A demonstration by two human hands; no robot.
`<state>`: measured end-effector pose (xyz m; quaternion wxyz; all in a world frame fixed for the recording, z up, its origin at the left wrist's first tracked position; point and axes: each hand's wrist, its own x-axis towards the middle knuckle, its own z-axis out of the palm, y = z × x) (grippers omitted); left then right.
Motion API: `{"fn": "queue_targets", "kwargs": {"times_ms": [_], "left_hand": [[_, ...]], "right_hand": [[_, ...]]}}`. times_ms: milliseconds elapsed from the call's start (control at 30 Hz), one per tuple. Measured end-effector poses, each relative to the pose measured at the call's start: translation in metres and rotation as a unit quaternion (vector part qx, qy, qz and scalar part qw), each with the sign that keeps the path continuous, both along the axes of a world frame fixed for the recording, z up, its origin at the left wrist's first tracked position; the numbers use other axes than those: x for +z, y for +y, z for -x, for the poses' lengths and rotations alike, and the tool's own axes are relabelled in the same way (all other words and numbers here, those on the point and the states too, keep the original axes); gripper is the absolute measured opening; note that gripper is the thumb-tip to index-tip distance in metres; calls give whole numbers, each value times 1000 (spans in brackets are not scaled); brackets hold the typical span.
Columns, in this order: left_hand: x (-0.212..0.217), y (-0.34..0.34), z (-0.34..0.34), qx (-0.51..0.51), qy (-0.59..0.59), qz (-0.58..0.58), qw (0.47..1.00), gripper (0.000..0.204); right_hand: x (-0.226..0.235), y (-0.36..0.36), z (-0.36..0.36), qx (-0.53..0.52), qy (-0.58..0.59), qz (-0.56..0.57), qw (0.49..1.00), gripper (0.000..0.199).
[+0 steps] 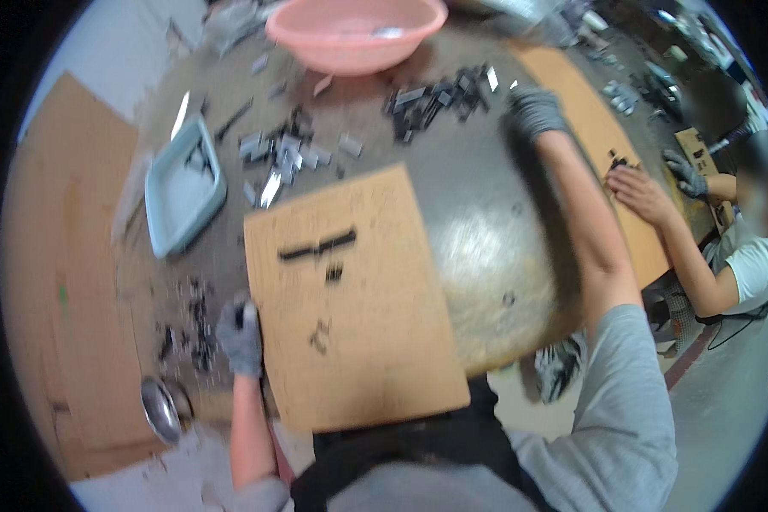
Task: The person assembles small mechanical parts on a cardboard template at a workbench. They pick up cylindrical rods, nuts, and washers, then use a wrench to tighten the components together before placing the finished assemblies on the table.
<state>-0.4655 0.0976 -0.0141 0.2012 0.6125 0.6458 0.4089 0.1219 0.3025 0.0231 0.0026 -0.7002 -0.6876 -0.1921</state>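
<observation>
My left hand [240,336], in a grey glove, is closed on a small dark part at the left edge of a brown board [358,324] lying on the metal table. A row of small black parts [317,246] lies across the board. My right hand [533,111], also gloved and blurred by motion, reaches far out to the back right, beside a heap of small dark and silvery parts [439,96]. I cannot tell whether it holds anything.
A pink basin [354,34] stands at the far edge. A grey-blue tray [182,188] lies at the left, with loose metal pieces [283,156] beside it. A round metal lid [160,410] is near the front left. Another person's hands [648,189] work at the right.
</observation>
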Motion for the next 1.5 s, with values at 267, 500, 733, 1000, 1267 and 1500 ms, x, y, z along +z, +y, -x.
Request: {"fn": "queue_targets", "kwargs": {"times_ms": [267, 500, 733, 1000, 1267, 1500], "left_hand": [[-15, 5, 11, -11, -55, -13, 998, 16], [18, 22, -6, -77, -76, -13, 994, 22], [51, 48, -86, -314, 124, 144, 930, 52], [36, 52, -103, -286, 147, 123, 939, 31], [30, 61, -103, -286, 135, 111, 942, 28], [35, 51, -96, -260, 116, 108, 952, 25]], "right_hand": [[-10, -135, -57, -175, 96, 40, 979, 33], [0, -171, 110, 131, 337, -60, 930, 20], [6, -177, 291, 209, 399, 118, 885, 16], [-12, -167, 304, 216, 398, 69, 889, 15], [-19, -164, 305, 255, 400, 1, 880, 14], [-16, -174, 306, 207, 418, -19, 884, 12]]}}
